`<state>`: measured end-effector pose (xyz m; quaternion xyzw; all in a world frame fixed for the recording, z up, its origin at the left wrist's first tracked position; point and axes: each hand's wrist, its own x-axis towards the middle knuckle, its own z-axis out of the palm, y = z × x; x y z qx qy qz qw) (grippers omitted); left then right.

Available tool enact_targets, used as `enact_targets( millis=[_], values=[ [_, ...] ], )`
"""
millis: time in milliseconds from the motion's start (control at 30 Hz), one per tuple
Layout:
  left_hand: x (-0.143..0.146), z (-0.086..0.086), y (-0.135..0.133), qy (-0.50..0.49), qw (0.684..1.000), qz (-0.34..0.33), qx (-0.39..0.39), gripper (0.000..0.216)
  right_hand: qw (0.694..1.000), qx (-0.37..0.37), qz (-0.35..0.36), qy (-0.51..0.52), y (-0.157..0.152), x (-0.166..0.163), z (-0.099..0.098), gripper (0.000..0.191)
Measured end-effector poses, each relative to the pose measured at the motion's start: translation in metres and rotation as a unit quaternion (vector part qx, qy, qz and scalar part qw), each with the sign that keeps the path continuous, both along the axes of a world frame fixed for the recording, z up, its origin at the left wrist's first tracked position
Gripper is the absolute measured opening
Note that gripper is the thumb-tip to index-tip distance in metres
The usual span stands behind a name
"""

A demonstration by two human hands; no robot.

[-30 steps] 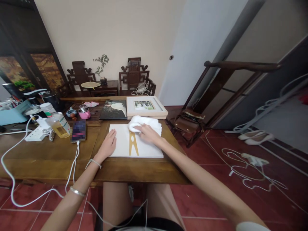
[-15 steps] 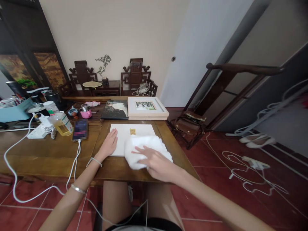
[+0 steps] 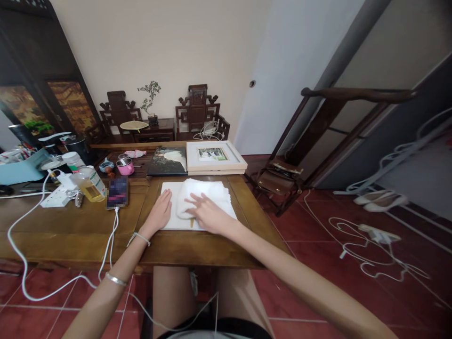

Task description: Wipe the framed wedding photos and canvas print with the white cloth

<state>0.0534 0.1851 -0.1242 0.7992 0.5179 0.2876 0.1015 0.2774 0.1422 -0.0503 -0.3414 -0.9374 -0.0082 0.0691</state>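
Observation:
A flat white board (image 3: 168, 223) lies on the wooden table (image 3: 81, 230) in front of me, most of it covered by a white cloth (image 3: 208, 193). My right hand (image 3: 208, 215) rests flat on the cloth, fingers stretched out, pressing it onto the board. A bit of the board's gold stand shows below the cloth. My left hand (image 3: 158, 214) lies open on the board's left edge, holding it down.
Two picture frames (image 3: 215, 157) and a dark photo print (image 3: 168, 161) lie behind the board. To the left are a phone (image 3: 117, 191) on a white cable, a bottle (image 3: 91, 184), a power strip (image 3: 54, 196) and a pink cup (image 3: 125, 165). A wooden rack (image 3: 318, 136) stands on the right.
My right hand slid the cloth from the board's far end down over its near right corner, then back up onto the middle. The left hand stayed put.

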Motion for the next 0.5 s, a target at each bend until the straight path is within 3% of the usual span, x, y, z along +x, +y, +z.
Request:
enact_targets(
  millis=[133,233,333,500],
  values=[
    [0.0,-0.003,0.001,-0.005,1.0,-0.003,0.012,0.049,0.997,-0.033,0.067,0.017,-0.057,0.01,0.002,0.05],
    [-0.001,-0.003,0.001,-0.003,1.0,-0.004,0.011,0.049,0.993,-0.06,0.092,0.043,-0.066,0.015,0.006,0.049],
    [0.0,-0.002,0.001,0.004,1.0,-0.002,0.01,0.05,0.995,-0.061,0.058,0.056,-0.039,0.014,0.007,0.053],
    [-0.002,0.0,0.0,-0.002,1.0,-0.013,-0.002,0.05,0.999,-0.01,-0.042,0.008,0.034,-0.005,0.009,0.053]
  ],
)
